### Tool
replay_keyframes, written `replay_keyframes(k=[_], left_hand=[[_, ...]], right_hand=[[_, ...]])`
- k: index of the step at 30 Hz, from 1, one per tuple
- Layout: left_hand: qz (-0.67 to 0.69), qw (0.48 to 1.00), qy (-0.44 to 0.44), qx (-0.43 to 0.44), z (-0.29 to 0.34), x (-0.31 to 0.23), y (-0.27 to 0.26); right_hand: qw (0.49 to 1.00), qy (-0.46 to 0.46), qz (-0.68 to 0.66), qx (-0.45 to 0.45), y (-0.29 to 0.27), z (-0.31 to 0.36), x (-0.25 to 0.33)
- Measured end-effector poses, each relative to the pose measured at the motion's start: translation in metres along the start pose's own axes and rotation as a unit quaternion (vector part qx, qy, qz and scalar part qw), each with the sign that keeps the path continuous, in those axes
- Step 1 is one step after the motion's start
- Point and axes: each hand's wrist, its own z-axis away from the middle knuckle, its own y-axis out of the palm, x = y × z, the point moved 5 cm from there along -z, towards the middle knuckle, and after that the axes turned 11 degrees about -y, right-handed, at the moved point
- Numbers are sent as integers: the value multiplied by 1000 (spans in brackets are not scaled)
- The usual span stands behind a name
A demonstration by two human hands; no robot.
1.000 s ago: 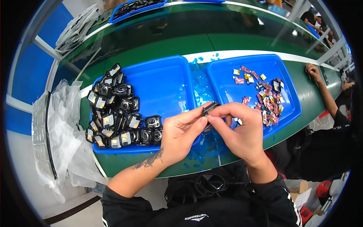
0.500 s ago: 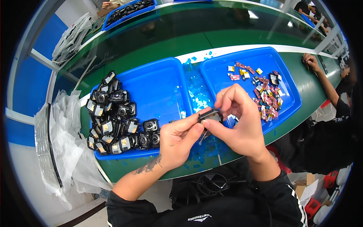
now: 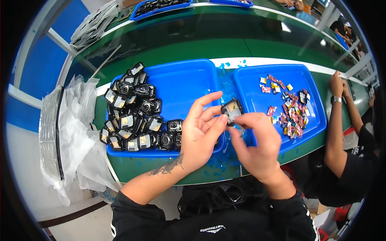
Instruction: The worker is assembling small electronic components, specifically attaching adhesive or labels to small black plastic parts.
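Between my hands is a black smartwatch case [image 3: 232, 107], its inside turned up with a grey block and a tan patch showing. My left hand [image 3: 201, 138] grips its lower left edge between thumb and fingers, the index finger raised. At the lower right edge, my right hand [image 3: 259, 144] has thumb and forefinger bent in close; what its fingertips pinch is too small to make out. Several similar black watch cases [image 3: 146, 106] are heaped in the left blue tray [image 3: 181, 80]. Small pink circuit boards and yellow-and-silver parts [image 3: 295, 116] lie in the right blue tray [image 3: 253, 100].
Blue film scraps [image 3: 227, 86] litter the green table [image 3: 189, 176] between the trays. White plastic sheets [image 3: 82, 136] hang at the left edge. Another person's arms [image 3: 337, 128] rest at the table on the right. Another tray [image 3: 161, 9] of black parts stands beyond.
The watch case has turned so its grey inside faces up. My right hand has moved from its top and sides to its lower right edge; my left index finger has lifted. The view has shifted.
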Motion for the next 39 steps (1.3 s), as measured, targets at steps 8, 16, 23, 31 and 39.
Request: replay_keyframes(k=[8,16,23,31,39], left_hand=[[-393,893,219,12,16,-23,17],[-484,819,307,-12,16,-21,20],[-543,751,375,-3,19,-16,21],[-444,875,194,19,13,-13,18],[-99,988,-111,46,7,19,7]], right_hand=[[873,295,-382,-74,-8,12,-22],[917,269,-296,-10,-16,21,-25],[946,225,-228,52,-24,16,-26],[900,300,-309,67,-31,19,-38],[931,272,-238,49,-29,21,-26]])
